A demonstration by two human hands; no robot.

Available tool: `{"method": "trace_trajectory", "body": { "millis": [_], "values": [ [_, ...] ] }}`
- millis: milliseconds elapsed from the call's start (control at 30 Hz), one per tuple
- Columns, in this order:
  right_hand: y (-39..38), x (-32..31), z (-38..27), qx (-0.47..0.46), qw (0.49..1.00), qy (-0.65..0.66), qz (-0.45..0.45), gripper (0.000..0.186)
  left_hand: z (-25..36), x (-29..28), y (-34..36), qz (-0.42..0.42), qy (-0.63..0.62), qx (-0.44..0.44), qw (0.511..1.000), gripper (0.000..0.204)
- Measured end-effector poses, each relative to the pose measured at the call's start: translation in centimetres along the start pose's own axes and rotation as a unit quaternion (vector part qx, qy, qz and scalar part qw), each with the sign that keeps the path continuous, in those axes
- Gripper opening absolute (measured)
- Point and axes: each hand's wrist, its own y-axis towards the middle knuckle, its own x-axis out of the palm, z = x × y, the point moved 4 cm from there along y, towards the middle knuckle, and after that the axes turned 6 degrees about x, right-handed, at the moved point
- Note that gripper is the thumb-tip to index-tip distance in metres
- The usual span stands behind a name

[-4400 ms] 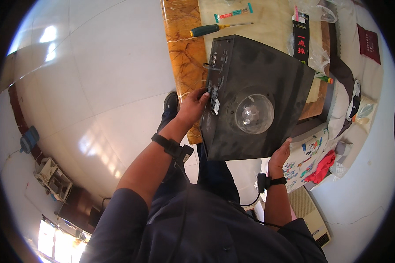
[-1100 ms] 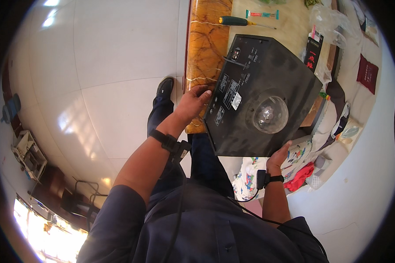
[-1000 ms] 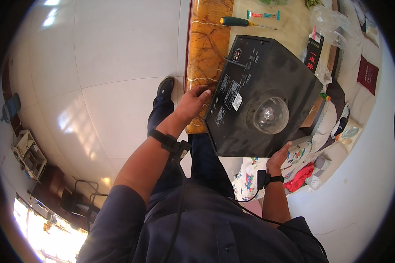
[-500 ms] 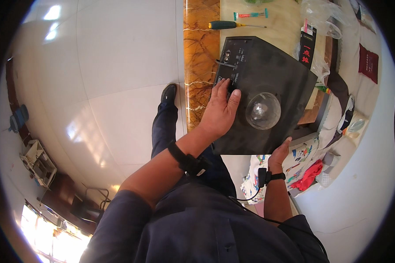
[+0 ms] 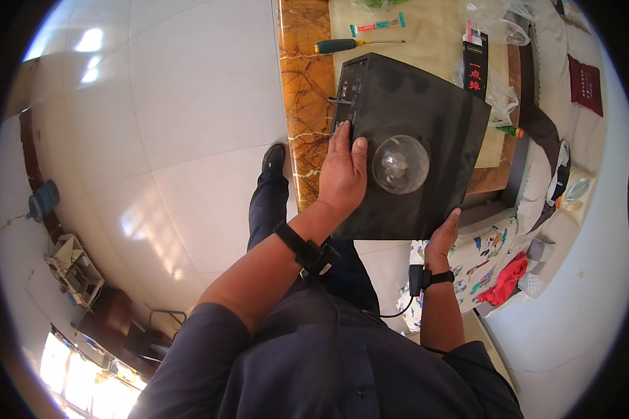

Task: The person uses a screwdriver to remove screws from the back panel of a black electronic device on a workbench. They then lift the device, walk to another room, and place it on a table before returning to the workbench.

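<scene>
Marbled counter (image 5: pixel 304 84) carries a screwdriver (image 5: pixel 337 46) at 11 o'clock from the black box (image 5: pixel 444 129), which is tilted over its near end; whether it touches is unclear. Left grip (image 5: pixel 344 171), at 8 o'clock, lies spread and straight-fingered against the panel side; right grip (image 5: pixel 442 237) is closed on the 5 o'clock corner, fingers hidden. Steadying and turning the box seems the step in hand; the next move likely calls for firm corner support. 1.0 s ago, the panel faced up more and the left grip sat beside it, not over it.
</scene>
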Motion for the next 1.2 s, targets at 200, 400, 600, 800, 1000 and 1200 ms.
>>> {"method": "trace_trajectory", "body": {
  "millis": [200,400,600,800,1000,1200],
  "values": [
    [-0.1,-0.1,0.3,0.004,1.000,0.007,0.002,0.077,-0.1,-0.1,0.1,0.008,-0.002,0.004,1.000,0.061],
    [-0.5,-0.1,-0.1,0.011,1.000,0.017,-0.006,0.075,-0.3,-0.2,0.1,0.006,-0.001,-0.003,1.000,0.061],
    [-0.8,-0.1,-0.5,0.013,1.000,0.011,-0.008,0.076,-0.3,-0.1,0.1,0.005,-0.014,-0.012,1.000,0.059],
    [-0.1,0.1,0.3,0.004,1.000,0.020,-0.002,0.082,-0.3,-0.1,0.0,0.007,-0.014,-0.018,1.000,0.059],
    [0.0,0.0,0.4,0.034,0.999,0.015,-0.007,0.083,-0.3,-0.5,-0.1,-0.001,0.016,-0.004,1.000,0.060],
    [-0.9,0.1,-1.1,0.056,0.998,-0.023,0.005,0.086,-0.1,-0.7,-0.1,-0.007,0.027,0.017,0.999,0.060]
  ]
}}
